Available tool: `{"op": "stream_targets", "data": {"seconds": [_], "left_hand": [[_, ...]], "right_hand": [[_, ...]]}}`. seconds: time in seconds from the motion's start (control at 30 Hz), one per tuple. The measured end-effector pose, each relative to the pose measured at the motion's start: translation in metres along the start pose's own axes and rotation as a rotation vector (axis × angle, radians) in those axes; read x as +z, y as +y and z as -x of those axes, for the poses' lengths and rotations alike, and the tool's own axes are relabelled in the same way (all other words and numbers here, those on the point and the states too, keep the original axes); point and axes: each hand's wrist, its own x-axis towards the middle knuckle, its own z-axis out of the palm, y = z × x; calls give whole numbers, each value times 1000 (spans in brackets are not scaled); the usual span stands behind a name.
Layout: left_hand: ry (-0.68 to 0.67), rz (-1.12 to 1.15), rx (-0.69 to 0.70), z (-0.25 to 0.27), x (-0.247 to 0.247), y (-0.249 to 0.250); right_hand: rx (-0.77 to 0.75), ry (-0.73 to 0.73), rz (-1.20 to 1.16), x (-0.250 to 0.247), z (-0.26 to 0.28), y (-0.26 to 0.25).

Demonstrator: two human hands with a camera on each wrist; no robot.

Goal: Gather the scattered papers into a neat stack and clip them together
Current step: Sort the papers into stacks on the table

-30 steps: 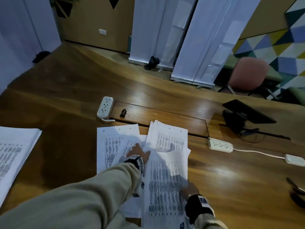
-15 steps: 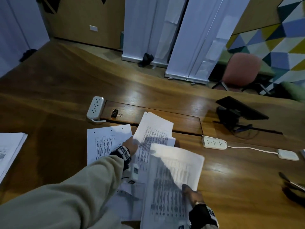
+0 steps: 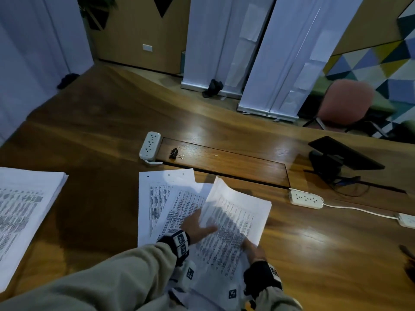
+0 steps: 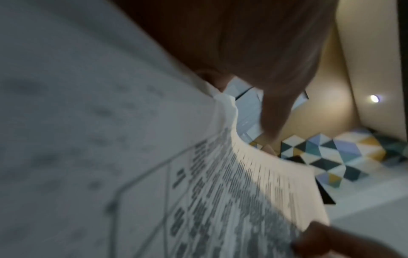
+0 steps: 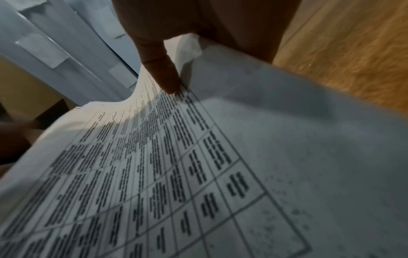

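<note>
The papers lie on the wooden desk, directly in front of the person, as a loose fan of printed sheets. One sheet with punched holes along its far edge lies flat at the left of the fan. A second sheet overlaps it at an angle. A thicker bundle sits on top at the right, with its far left corner curled upward off the desk.

The left hand rests at the left edge of the top bundle. Its thumb lies across the printed face of the bundle, and the fingers go under the lifted edge; the left wrist view shows the sheets curving up between them. The grip is a loose pinch on the papers.

The right hand holds the near right edge of the same bundle. In the right wrist view the thumb presses down on the printed face, and the remaining fingers sit beyond the sheet edge, so the hand pinches the papers.

A black binder clip lies on the desk's inset panel, well apart from the papers, just beside a white power strip. A second power strip lies to the right. A separate paper stack lies at the far left.
</note>
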Motion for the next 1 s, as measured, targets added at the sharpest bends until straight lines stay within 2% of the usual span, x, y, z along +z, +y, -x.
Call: {"op": "stream_targets", "data": {"seconds": [0.13, 0.2, 0.23, 0.3, 0.37, 0.47, 0.53, 0.6, 0.67, 0.77, 0.87, 0.97, 1.0], "left_hand": [[189, -113, -55, 3, -17, -28], [323, -296, -106, 4, -29, -38], [347, -379, -171, 8, -34, -41], [329, -401, -320, 12, -42, -45], [299, -349, -394, 13, -44, -43], [303, -236, -379, 12, -42, -36], [374, -4, -362, 17, -42, -32], [423, 249, -405, 21, -45, -32], [362, 399, -467, 24, -52, -32], [246, 414, -374, 22, -65, -39], [303, 446, -271, 24, -83, -45], [453, 524, -316, 27, -98, -61], [516, 481, -374, 28, -100, -65]], "right_hand": [[-74, -102, 17, 21, 1, 0], [-134, -117, 154, 32, -1, 3], [-180, -93, 239, 36, -2, 5], [-236, -52, 346, 43, -2, 6], [-252, -41, 413, 50, -2, 7], [-245, -54, 451, 56, 4, 4], [-235, -77, 440, 59, 3, 6], [-224, -96, 406, 61, 3, 8], [-216, -115, 355, 60, 5, 9], [-249, -146, 235, 58, 9, 5], [-317, -192, 113, 60, 16, -3], [-388, -249, 153, 72, 24, -13], [-413, -265, 198, 78, 28, -18]]}}
